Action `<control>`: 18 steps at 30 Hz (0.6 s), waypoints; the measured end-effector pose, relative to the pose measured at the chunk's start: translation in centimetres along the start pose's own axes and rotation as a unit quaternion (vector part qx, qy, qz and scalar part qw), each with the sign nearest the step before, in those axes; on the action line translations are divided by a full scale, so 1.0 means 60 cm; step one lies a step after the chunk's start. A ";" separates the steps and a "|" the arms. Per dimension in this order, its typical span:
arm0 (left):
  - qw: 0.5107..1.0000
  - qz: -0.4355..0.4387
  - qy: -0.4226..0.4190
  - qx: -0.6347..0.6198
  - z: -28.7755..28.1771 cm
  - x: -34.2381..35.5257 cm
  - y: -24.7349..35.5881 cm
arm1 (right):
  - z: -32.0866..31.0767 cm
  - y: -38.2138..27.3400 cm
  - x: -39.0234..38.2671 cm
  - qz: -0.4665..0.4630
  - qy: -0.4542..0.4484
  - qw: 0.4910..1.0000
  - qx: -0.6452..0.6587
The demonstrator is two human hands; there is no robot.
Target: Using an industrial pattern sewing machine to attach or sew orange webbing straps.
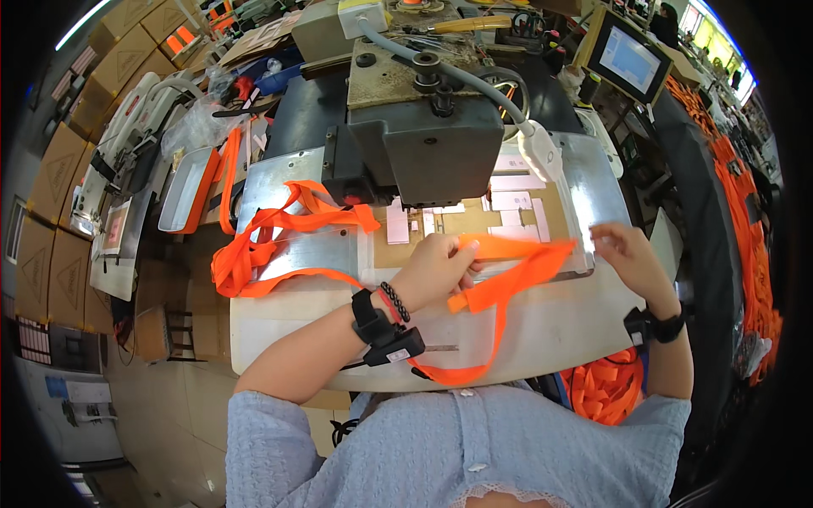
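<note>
My left hand (436,269) pinches a flat orange webbing strap (517,284) in front of the machine head. From those fingers the strap reaches right, folds back on itself and hangs in a loop over the table's front edge. My right hand (625,254) is just beyond the strap's folded right end, apart from it, with fingers loosely bent and nothing seen in them. Behind the strap lies a brown template board (461,222) with pale pink strips, partly under the dark sewing machine head (432,152). A loose heap of orange webbing (279,224) rests left of the board.
More orange webbing (605,388) is bundled below the table's front right edge. An orange-and-white tray (188,190) stands at the left. A white control box on a cable (539,151) hangs beside the machine head. A monitor (625,57) stands back right; stacked cartons (55,212) line the left.
</note>
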State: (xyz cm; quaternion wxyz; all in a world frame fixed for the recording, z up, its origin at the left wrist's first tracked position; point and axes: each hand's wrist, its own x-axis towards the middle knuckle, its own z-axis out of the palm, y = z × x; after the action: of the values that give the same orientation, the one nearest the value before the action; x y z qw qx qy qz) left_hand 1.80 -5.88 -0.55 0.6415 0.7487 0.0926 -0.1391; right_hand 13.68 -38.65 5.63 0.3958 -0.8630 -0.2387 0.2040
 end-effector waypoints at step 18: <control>0.996 0.001 0.042 0.084 -0.032 -0.020 0.007 | 0.145 -0.093 0.200 -0.097 -0.272 0.957 0.043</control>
State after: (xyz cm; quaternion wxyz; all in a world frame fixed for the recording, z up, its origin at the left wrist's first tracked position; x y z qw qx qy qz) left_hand 0.99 -4.00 0.51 0.5719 0.8053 0.1068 -0.1142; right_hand 17.22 -23.47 2.74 0.3704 -0.7302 -0.4104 0.4015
